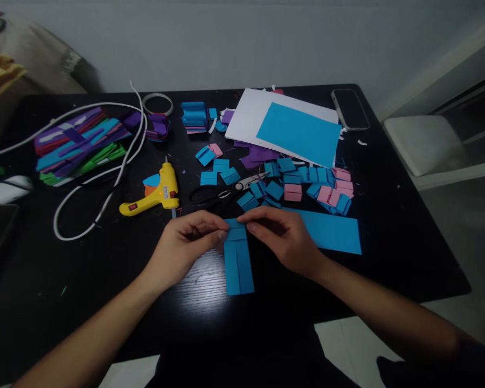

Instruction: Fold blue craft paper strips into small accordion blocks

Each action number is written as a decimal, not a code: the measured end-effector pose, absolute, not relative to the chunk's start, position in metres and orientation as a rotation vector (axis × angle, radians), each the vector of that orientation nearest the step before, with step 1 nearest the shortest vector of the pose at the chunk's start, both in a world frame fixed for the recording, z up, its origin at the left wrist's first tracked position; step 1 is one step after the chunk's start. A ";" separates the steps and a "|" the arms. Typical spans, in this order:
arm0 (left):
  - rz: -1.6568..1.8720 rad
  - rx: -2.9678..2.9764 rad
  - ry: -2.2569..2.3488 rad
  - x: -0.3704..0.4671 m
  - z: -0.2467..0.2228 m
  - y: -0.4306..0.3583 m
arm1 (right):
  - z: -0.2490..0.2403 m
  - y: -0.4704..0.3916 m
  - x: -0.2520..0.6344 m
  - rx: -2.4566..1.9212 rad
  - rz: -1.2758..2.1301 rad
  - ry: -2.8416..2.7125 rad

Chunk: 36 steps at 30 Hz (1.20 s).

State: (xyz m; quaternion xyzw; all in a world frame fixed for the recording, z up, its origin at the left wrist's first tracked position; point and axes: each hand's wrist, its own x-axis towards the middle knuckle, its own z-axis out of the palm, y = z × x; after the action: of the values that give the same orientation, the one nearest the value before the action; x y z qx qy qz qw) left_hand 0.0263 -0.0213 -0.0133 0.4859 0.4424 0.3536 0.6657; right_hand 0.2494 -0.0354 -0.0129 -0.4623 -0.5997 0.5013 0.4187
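Note:
Between my hands is a folded blue paper strip (238, 264), its creased top end raised and its long part reaching down toward me over the black table. My left hand (186, 245) pinches the strip's upper left edge between thumb and fingers. At the upper right corner, my right hand (286, 237) pinches the same strip with thumb and forefinger. A flat blue paper sheet (335, 231) lies partly behind my right hand. Just beyond my hands are scissors (226, 191) with black handles, beside several folded blue paper pieces (275, 189) and pink ones (293, 192).
A yellow glue gun (156, 194) lies left of the scissors, near a looped white cable (101, 215). Bundled coloured strips (81, 140) rest at the far left. White paper (242, 121) with a blue sheet (299, 132) and a phone (351, 109) occupy the back right.

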 end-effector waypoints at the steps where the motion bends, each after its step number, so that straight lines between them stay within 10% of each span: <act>1: 0.791 1.053 0.994 0.025 -0.015 -0.021 | -0.013 -0.035 0.251 -1.114 1.145 -1.613; 7: 0.730 0.871 0.985 0.028 -0.018 -0.021 | -0.024 -0.034 0.255 -0.790 0.618 -1.971; 36: 0.710 2.196 0.983 0.019 -0.028 -0.019 | -0.043 -0.030 0.257 -1.004 0.904 -1.916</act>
State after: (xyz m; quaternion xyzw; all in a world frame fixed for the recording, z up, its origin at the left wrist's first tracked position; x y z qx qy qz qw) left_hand 0.0192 -0.0189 -0.0284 0.8318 0.3726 0.2689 0.3114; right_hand 0.2567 -0.0300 -0.0434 -0.3948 -0.7531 0.3553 0.3883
